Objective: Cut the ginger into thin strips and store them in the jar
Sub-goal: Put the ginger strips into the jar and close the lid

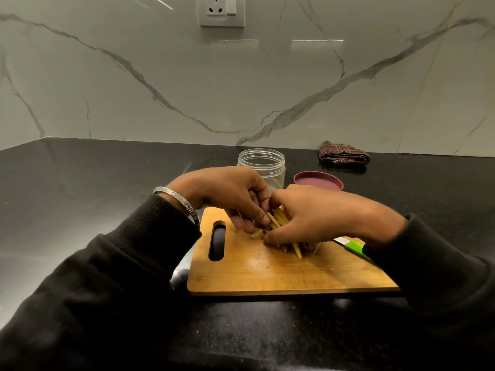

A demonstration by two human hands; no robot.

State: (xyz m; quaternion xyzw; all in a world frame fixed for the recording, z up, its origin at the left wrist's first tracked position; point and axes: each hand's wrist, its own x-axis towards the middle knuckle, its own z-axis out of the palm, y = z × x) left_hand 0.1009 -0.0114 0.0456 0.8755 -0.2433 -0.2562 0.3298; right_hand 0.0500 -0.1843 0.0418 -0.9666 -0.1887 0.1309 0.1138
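Note:
Pale yellow ginger strips (pixel 278 223) lie in a heap on the wooden cutting board (pixel 267 274). My left hand (pixel 230 196) and my right hand (pixel 318 212) meet over the heap, fingers curled round the strips from both sides. A few strips poke out below my right palm. The clear jar (pixel 263 164) stands open just behind my hands, partly hidden by the left one. Its maroon lid (pixel 318 180) lies flat to the jar's right. A knife with a green handle (pixel 355 247) rests on the board's right side, mostly hidden under my right wrist.
A folded brown checked cloth (pixel 342 153) sits at the back right by the marble wall. The board lies on a black stone counter (pixel 93 178). A wall socket (pixel 221 10) is above.

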